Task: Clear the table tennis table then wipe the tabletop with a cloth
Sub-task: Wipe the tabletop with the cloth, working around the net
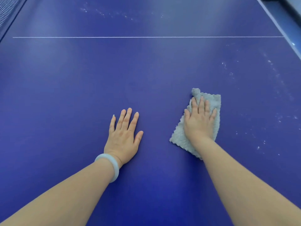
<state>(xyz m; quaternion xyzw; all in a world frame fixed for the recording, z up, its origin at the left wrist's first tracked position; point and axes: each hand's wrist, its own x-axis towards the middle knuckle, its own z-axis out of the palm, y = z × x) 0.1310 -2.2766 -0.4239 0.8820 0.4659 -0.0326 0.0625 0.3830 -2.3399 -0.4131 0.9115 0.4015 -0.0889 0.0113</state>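
Observation:
The blue table tennis tabletop [81, 87] fills the view, with a thin white line [146, 37] across it farther away. A grey fluffy cloth [178, 136] lies flat on the table at centre right. My right hand [199, 121] presses down on the cloth with straight fingers spread over it. My left hand [124, 137] rests flat on the bare tabletop to the left of the cloth, fingers straight, a pale bangle on the wrist.
White dusty specks [270, 62] dot the table at the right and more specks [101, 13] at the top. The net [6, 10] shows at the top left corner. The table's white edge [276, 25] runs down the top right.

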